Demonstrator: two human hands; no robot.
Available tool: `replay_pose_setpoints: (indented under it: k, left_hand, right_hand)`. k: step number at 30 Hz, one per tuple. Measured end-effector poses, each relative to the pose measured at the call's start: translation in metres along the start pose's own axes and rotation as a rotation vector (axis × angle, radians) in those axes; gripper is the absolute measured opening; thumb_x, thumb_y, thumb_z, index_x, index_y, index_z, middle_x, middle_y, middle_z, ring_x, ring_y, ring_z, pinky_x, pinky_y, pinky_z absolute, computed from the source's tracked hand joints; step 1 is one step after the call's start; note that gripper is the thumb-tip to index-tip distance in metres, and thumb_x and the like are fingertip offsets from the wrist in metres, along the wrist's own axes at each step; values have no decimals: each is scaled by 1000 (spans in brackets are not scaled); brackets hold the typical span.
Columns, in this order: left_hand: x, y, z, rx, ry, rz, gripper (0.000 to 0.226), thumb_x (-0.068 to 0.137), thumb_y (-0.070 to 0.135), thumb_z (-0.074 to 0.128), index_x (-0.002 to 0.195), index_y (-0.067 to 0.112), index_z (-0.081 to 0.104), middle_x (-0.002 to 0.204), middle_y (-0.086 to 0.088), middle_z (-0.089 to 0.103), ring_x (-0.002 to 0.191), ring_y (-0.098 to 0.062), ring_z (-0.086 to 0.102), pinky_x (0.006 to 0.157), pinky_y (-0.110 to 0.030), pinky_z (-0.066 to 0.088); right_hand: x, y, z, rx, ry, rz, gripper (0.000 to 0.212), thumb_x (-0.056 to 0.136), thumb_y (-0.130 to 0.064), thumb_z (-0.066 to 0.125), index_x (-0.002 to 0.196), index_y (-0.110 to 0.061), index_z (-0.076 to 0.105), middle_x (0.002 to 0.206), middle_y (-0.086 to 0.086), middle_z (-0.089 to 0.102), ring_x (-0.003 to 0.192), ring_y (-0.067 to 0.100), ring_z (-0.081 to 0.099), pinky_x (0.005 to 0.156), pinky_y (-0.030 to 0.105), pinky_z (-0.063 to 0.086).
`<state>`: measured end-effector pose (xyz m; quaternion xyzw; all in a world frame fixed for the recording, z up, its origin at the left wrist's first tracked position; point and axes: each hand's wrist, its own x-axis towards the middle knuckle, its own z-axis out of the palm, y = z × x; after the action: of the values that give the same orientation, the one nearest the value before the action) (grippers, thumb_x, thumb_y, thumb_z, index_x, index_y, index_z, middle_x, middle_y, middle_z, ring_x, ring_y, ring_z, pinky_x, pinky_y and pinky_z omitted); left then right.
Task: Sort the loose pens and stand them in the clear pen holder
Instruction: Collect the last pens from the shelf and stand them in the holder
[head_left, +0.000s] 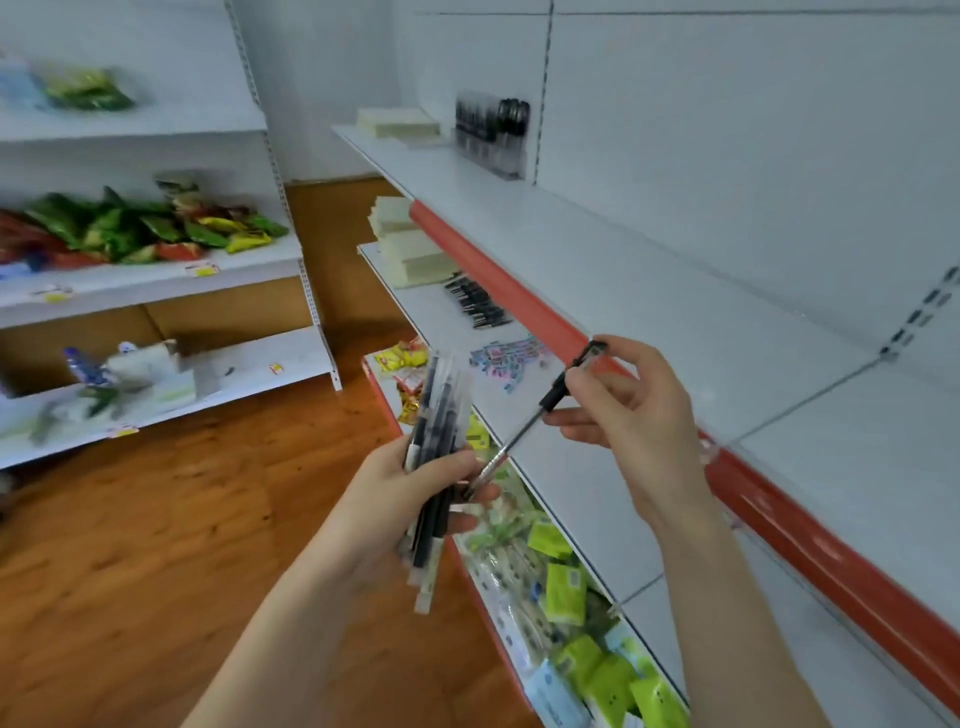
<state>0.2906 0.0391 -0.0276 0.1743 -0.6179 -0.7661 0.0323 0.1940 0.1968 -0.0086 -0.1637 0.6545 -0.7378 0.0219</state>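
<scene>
At centre frame, my left grip (395, 499) clamps a bundle of pens (439, 400); my right grip (634, 405) pinches one black pen (552, 396). Shelf tags (202, 268) at left are unreadable.

The long white shelf (649, 291) looks like matt painted metal, and its red front strip (519, 286) like glossy plastic. At its far end, the clear pen holder (491, 135) is shiny transparent plastic, beside matt pale-yellow paper pads (397, 122). In front of the shelf, the bundle of black-and-clear pens (435, 405) and the single black clip pen (556, 389) have smooth plastic barrels; the single pen's lower part is silvery. Below the shelf, the orange-brown plank floor (156, 519) is polished wood.
</scene>
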Motion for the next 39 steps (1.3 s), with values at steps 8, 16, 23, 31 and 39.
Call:
replay_pose_setpoints:
  k: [8,16,23,31,39]
  left_hand:
    - [67,27,-144,-101,271,25,11,84,8,61,95,5,62,66,-5,70,66,-17,70,53,-29,57]
    - [157,59,-212,-186,312,77,11,86,5,58,97,4,58,62,-5,69,61,-15,68,51,-25,54]
    - [277,105,-259,-212,304,95,7,88,6,56,94,3,57,63,-6,68,59,-16,67,52,-26,55]
    - [408,165,-282,-261,225,115,9,88,2,55,96,3,58,60,-6,67,56,-15,67,48,-25,54]
    - [539,212,-311,-200,22,91,12,88,1,55,100,2,58,69,-13,59,51,-14,62,48,-23,53]
  right_hand:
    - [120,32,139,-86,-99,-54,27,86,-13,62,96,-35,51,92,7,69,62,21,71,56,25,54]
    - [269,74,243,-227,-136,-144,25,87,-17,59,97,-35,46,92,4,67,60,11,69,57,20,54]
    - [427,99,282,-270,-27,-181,26,85,-16,58,104,-27,44,82,5,65,56,14,68,54,22,54]
    - [555,111,294,-300,130,-204,34,91,-15,54,122,-13,40,93,5,60,56,9,65,54,16,52]
    - [647,118,282,-352,455,-203,32,91,-17,53,121,-16,42,85,3,60,71,26,66,71,40,57]
